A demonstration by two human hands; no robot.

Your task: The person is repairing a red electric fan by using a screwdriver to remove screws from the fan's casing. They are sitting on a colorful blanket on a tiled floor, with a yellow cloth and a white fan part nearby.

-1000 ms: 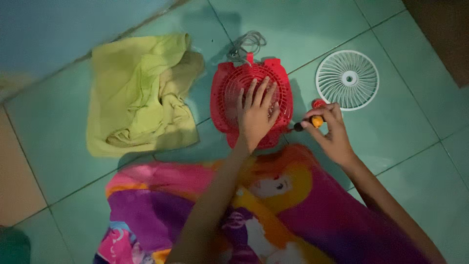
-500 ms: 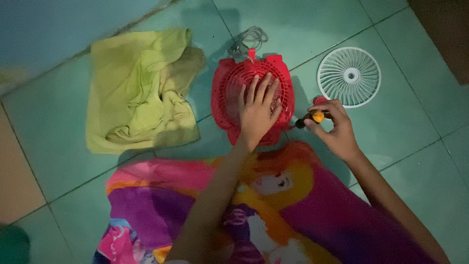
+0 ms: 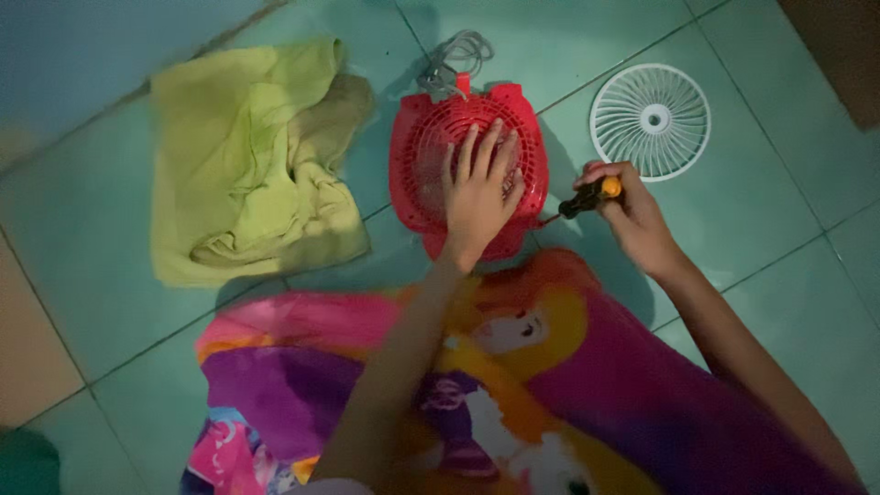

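Both hands have barely shifted over the last second: the left hand (image 3: 478, 188) stays spread flat, fingers open, pressing on the red fan housing (image 3: 467, 170) that lies on the green tiled floor (image 3: 779, 247), and the right hand (image 3: 632, 215) stays closed around the orange-and-black screwdriver (image 3: 587, 195), its tip at the housing's right edge. Since nothing but the view has moved, the work at that edge looks to be mid-turn, not finished. Off to the right lies the white fan grille (image 3: 651, 121), apart from the housing, with a yellow-green cloth (image 3: 257, 160) to the left and a colourful blanket (image 3: 513, 385) nearest the person.
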